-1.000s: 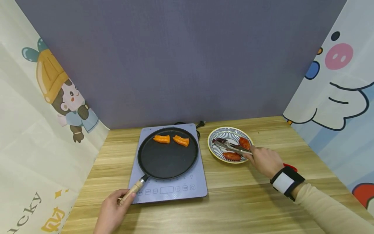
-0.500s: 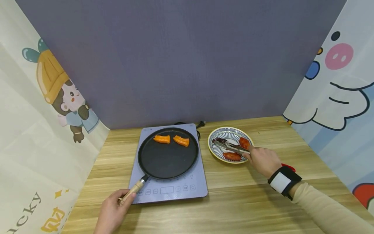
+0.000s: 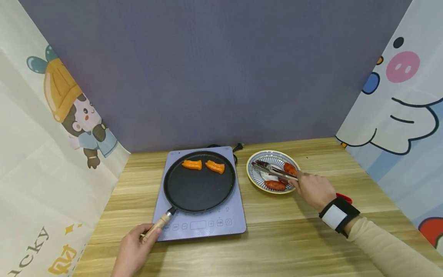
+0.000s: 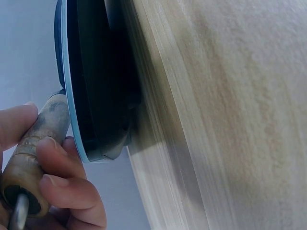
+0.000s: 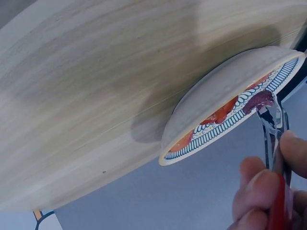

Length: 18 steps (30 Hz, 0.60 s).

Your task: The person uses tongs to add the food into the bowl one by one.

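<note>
Metal tongs sit in the curled fingers of your right hand, their tips at a dark reddish food piece inside the patterned bowl; whether the tips clamp it, I can't tell. Red sausage-like pieces lie near it. Your left hand is wrapped round the wooden handle of the frying pan, which rests on the induction cooktop with two orange food pieces in it.

Printed "ucky" in dark letters on left curtain, beside a gold character. Marked with minus sign, plus sign, power sign on hob; bearing other labels too small to read.
</note>
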{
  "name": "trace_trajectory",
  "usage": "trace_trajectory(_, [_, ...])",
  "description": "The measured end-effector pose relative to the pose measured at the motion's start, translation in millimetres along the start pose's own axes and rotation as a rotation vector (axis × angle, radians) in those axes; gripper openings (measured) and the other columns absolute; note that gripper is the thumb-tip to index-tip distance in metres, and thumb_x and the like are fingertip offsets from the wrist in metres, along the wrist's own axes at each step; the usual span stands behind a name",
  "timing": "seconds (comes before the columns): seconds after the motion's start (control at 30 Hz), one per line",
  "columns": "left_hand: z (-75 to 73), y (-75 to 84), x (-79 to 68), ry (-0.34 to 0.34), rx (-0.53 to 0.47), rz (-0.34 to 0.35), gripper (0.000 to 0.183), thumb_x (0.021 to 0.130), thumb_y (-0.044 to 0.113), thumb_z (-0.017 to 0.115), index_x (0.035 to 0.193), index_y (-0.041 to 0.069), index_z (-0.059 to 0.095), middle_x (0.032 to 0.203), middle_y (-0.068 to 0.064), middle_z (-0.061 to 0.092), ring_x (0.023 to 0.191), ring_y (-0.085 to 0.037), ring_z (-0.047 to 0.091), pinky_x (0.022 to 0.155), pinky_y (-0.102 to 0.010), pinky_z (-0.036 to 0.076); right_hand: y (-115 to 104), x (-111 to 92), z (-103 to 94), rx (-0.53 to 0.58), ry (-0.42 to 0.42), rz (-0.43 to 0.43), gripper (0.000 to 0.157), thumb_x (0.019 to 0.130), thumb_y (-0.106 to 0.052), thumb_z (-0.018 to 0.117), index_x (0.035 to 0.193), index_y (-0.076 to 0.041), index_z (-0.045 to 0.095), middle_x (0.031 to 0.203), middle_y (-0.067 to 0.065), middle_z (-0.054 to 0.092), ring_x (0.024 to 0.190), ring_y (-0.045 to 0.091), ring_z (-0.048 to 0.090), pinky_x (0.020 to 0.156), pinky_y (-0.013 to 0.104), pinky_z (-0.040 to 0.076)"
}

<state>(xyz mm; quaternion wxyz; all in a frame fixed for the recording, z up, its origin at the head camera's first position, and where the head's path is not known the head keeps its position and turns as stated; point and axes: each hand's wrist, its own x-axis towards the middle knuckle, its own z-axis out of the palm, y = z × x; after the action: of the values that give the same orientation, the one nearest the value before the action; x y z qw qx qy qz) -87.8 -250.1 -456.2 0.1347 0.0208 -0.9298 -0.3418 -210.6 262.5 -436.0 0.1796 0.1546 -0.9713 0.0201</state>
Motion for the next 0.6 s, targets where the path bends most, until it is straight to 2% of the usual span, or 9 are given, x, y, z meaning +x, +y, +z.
trace_trajectory(0.2, [0.6, -1.5, 0.5, 0.007, -0.002, 0.015, 0.019, 0.079, 0.032, 0.068, 0.089, 0.015, 0.065, 0.075, -0.002, 0.058, 0.056, -0.009, 0.044, 0.049, -0.027, 0.039, 0.8, 0.0, 0.8, -0.027, 0.029, -0.023, 0.035, 0.084, -0.038, 0.059, 0.07, -0.009, 0.046, 0.049, 0.001, 0.041, 0.038, 0.018, 0.04, 0.03, 0.04, 0.033])
trace_trajectory(0.6, [1.2, -1.9, -0.3, 0.011, -0.008, 0.018, 0.019, 0.079, 0.032, 0.068, 0.089, 0.016, 0.065, 0.075, -0.002, 0.057, 0.055, -0.009, 0.043, 0.048, -0.026, 0.038, 0.5, -1.6, 0.1, -0.01, 0.023, -0.022, 0.034, 0.085, -0.038, 0.059, 0.072, -0.008, 0.047, 0.05, 0.002, 0.043, 0.039, 0.018, 0.042, 0.03, 0.04, 0.034])
